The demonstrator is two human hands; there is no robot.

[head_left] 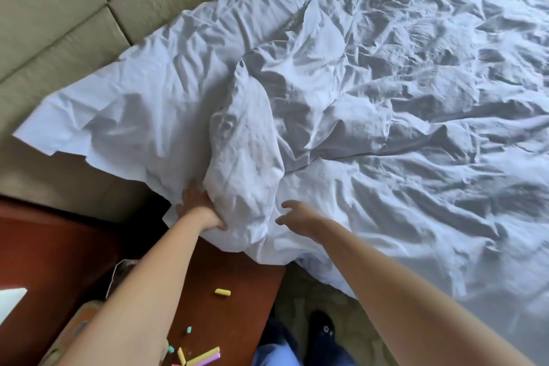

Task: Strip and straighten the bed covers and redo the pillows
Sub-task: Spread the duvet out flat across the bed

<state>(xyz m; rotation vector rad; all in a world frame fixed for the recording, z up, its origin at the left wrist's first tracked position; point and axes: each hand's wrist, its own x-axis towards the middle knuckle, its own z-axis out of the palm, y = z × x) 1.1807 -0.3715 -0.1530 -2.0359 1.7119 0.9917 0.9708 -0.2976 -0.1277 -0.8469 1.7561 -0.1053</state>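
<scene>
A rumpled white duvet (416, 116) covers the bed, with a creased pillow (148, 92) lying flat against the padded olive headboard (59, 9). The left hand (199, 205) grips a bunched corner of the covers at the bed's near edge, while the right hand (294, 212) hovers just beside it, fingers loosely spread. Below, a reddish-brown desk (237, 291) holds scattered pastel chalk sticks (205, 356).

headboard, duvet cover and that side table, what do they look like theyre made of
Headboard: seemingly woven upholstery fabric, matte olive, stitched into padded panels with visible seams.
Duvet cover: thin white woven cloth, probably cotton or a blend, matte and heavily creased.
Side table: smooth reddish-brown top with a slight sheen, likely varnished wood or veneer; the grain is too blurred to tell.
</scene>
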